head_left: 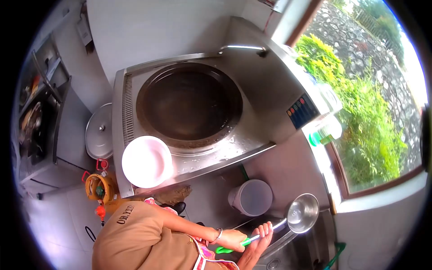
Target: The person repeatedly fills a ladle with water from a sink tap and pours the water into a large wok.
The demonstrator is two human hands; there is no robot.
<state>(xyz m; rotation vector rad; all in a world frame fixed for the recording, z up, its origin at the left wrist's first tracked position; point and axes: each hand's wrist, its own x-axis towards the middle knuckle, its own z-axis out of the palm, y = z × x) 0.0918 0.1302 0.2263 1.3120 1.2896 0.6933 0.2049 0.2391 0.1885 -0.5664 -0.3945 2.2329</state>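
Note:
A metal ladle (303,213) with a green handle lies slantwise at the lower right, its round bowl toward the window side. My left hand (232,240), with a bracelet at the wrist, is closed around the green handle. Just to the right, my right hand (262,236) has its fingers curled around the metal shaft. Below and behind the ladle is a metal sink (288,252), partly hidden by my hands and the ladle.
A large dark wok (189,104) is set in the steel stove (211,161). On its front left corner stands a white basin (146,162). A bucket (254,198) is on the floor. Further left are a metal lid (100,132) and an orange gas cylinder (100,188).

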